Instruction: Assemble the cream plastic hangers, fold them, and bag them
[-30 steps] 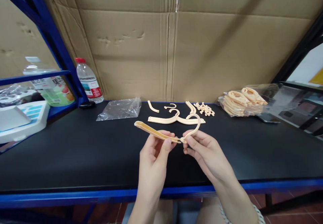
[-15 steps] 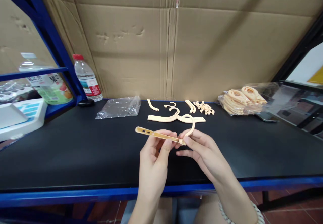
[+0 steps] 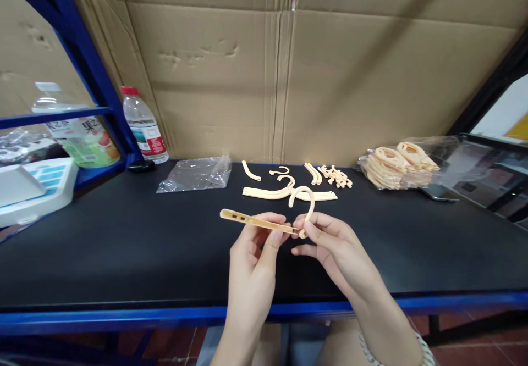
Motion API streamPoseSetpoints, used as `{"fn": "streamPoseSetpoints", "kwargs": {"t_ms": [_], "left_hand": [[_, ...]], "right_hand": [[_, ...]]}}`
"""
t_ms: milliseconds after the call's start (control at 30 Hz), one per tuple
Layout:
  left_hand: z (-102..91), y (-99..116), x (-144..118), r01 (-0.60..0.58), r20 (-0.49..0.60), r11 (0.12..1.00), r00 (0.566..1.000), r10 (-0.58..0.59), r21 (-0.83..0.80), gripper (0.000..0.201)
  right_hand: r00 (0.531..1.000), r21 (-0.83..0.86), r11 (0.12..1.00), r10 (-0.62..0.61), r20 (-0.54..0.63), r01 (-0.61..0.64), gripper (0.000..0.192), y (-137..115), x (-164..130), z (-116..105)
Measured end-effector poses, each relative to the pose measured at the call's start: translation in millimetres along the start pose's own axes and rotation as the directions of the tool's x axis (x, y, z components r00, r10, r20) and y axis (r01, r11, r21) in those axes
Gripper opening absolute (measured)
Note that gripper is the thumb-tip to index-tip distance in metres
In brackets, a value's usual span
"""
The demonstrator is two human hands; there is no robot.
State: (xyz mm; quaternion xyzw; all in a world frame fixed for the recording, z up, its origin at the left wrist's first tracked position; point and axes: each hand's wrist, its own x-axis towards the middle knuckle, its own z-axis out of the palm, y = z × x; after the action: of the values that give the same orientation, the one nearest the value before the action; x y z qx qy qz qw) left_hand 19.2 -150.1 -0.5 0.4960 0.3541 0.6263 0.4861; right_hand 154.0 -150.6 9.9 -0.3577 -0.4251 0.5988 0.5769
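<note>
We see the hook (image 3: 304, 204) in the right hand (image 3: 330, 245) now turned more upright, its curve narrower than before.

head cam | worn on person's head | faced forward and down | near the black table (image 3: 103, 245) | cardboard wall (image 3: 330, 80) behind | single view

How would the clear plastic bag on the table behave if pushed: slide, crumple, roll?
The plastic bag lies flat and crinkled on the table, so it would likely crumple or fold, not roll. It looks thin and empty, so probably very light and floppy. Its glossy film may slide easily on the smooth black top.
</note>
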Motion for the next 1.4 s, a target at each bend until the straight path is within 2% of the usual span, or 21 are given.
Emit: {"fn": "streamPoseSetpoints", "kwargs": {"t_ms": [167,467,767,967,1067,1167,1200,1267,1333,1367,1400], "left_hand": [[0.2,1,-1,0.028,-0.013,1.0,1.0,-0.028,0.001,0.016],[-0.5,0,-1,0.012,-0.002,0.998,1.0,-0.012,0.055,0.009],[-1.6,-2,-1,0.022,-0.018,1.0,1.0,-0.022,-0.015,0.005],[-1.9,-4,-2,0.043,-0.107,0.995,0.993,-0.053,-0.09,0.014],[-0.8,-5,-3,0.016,-0.16,0.989,0.986,-0.04,-0.144,0.017],[0.3,-3,-1,0.004,-0.184,0.978,0.982,-0.043,-0.209,0.016],[0.8,-1,1,0.024,-0.18,0.968,0.981,-0.071,-0.251,0.015],[2.7,5,7,0.139,-0.157,0.921,0.966,-0.207,-0.363,0.01],[6.4,13,15,0.309,-0.108,0.832,0.911,-0.399,-0.461,0.008],[8.9,18,19,0.354,-0.077,0.8,0.894,-0.442,-0.484,0.011],[11.6,22,24,0.363,-0.039,0.791,0.899,-0.437,-0.493,0.012]], "right_hand": [[1.0,0.073,0.997,0.024,-0.002,-0.024,0.023,1,2,1],[1.0,0.113,0.994,0.011,-0.018,-0.009,0.025,4,4,5],[0.978,-0.039,0.983,-0.183,-0.102,0.18,0.025,14,1,17],[0.951,-0.078,0.964,-0.263,-0.163,0.254,0.023,21,2,27],[0.93,-0.1,0.949,-0.314,-0.189,0.3,0.024,24,3,31],[0.93,-0.061,0.952,-0.306,-0.203,0.3,0.026,24,4,35],[0.936,-0.027,0.957,-0.287,-0.203,0.288,0.027,23,4,36],[0.945,0.029,0.964,-0.255,-0.204,0.266,0.027,18,5,38],[0.946,0.051,0.961,-0.256,-0.197,0.271,0.025,9,7,38],[0.947,0.06,0.959,-0.262,-0.186,0.277,0.024,3,8,38],[0.949,0.072,0.957,-0.266,-0.17,0.282,0.023,-3,9,38]]}}
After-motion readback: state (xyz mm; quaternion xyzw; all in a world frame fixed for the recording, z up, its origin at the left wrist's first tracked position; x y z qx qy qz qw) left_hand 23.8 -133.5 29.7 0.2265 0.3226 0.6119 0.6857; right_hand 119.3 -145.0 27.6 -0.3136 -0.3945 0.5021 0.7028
